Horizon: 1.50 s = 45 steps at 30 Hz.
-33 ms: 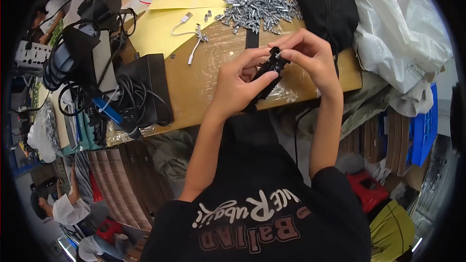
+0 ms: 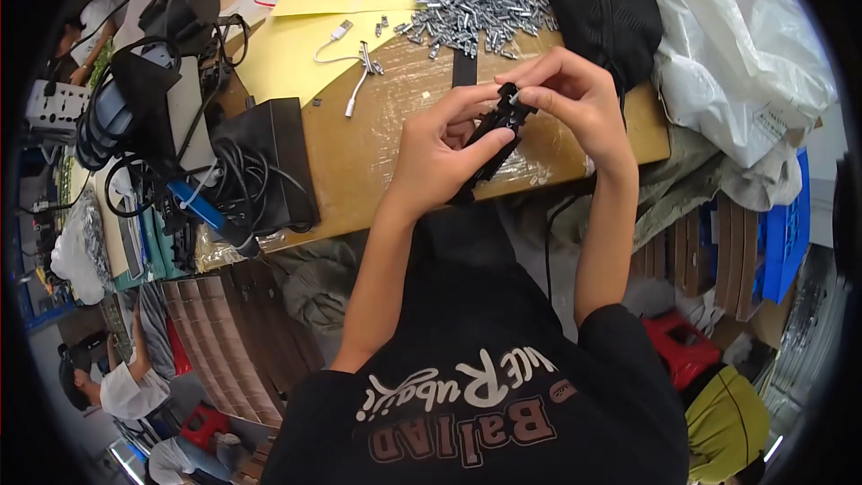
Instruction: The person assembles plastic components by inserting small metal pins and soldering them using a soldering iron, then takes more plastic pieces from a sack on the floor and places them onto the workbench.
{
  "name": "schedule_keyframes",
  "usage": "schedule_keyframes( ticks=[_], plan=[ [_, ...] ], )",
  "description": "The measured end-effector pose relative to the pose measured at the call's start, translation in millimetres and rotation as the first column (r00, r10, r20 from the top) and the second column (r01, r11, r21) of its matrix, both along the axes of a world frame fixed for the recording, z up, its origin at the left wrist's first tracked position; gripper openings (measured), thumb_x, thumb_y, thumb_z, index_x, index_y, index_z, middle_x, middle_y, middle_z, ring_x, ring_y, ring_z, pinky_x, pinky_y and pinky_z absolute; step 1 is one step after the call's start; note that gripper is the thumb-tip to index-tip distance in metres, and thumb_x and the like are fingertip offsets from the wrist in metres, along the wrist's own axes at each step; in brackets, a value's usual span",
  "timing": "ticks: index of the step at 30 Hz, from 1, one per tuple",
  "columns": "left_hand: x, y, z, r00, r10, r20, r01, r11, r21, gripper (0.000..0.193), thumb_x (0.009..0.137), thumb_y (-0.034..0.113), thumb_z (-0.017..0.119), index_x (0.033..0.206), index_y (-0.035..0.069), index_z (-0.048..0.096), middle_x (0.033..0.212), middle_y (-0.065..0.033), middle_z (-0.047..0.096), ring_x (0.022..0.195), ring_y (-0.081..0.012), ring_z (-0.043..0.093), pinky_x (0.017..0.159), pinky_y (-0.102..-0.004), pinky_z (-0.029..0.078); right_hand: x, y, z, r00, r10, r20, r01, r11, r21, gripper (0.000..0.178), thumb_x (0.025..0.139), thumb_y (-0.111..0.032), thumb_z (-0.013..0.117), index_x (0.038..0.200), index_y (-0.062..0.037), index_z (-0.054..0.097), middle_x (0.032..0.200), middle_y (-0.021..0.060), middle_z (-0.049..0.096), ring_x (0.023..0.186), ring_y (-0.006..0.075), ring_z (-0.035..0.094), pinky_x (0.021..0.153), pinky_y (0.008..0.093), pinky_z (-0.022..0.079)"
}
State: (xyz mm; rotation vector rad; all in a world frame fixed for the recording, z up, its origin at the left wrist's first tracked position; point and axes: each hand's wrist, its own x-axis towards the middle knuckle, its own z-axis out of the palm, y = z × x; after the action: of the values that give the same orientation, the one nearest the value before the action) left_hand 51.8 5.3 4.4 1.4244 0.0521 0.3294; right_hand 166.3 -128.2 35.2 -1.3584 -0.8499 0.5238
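Black plastic, slim and oblong: the part [image 2: 499, 128] sits above the near edge of the tape-wrapped brown workbench [image 2: 377, 157], pinched between both my hands. My left hand [image 2: 440, 157] curls around its lower end, fingers closed on it from the left. My right hand [image 2: 575, 99] nips the upper end between thumb and fingertips, closed tight. The part's long axis tilts from lower left to upper right, its top pointing toward the heap of small grey metal pieces [image 2: 476, 4] farther back on the bench. Left of the part lie a white cable [image 2: 355, 58] and a black box [image 2: 269, 157].
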Motion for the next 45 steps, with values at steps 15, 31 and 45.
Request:
schedule_keyframes(
  ticks=[15, 31, 45],
  plan=[
    [-6, -4, -3, 0.999, 0.03, 0.015, -0.03, 1.0, -0.006, 0.034, 0.07, 0.001, 0.064, 0.103, 0.002, 0.054, 0.08, -0.0017, 0.059, 0.053, 0.0016, 0.038, 0.045, -0.014, 0.031, -13, -2, 8, 0.987, -0.104, 0.121, 0.119, 0.984, -0.132, 0.006, 0.074, -0.001, 0.06, 0.076, 0.003, 0.056, 0.079, 0.0066, 0.061, 0.075, 0.0102, 0.057, 0.069, 0.0227, 0.046],
    [-9, -3, -6, 0.998, 0.058, 0.038, -0.061, 0.995, 0.076, 0.032, 0.071, 0.003, 0.064, 0.101, 0.003, 0.054, 0.067, 0.0028, 0.053, 0.05, 0.0004, 0.034, 0.043, -0.0161, 0.027, -32, 9, 10, 0.954, -0.275, 0.119, 0.297, 0.923, -0.245, 0.008, 0.074, -0.003, 0.059, 0.078, 0.0021, 0.056, 0.069, 0.0028, 0.058, 0.063, 0.0054, 0.051, 0.058, 0.0205, 0.041],
    [-1, 3, 19, 0.851, -0.491, -0.189, 0.371, 0.815, -0.446, 0.041, 0.09, 0.036, 0.035, 0.103, -0.002, 0.044, 0.081, -0.015, 0.054, 0.053, -0.017, 0.057, 0.038, -0.0228, 0.048, -35, -5, -22, 0.964, -0.228, -0.136, 0.253, 0.944, 0.211, 0.01, 0.08, -0.004, 0.053, 0.088, 0.0004, 0.056, 0.086, 0.0056, 0.057, 0.082, 0.0112, 0.053, 0.077, 0.0241, 0.04]
  ],
)
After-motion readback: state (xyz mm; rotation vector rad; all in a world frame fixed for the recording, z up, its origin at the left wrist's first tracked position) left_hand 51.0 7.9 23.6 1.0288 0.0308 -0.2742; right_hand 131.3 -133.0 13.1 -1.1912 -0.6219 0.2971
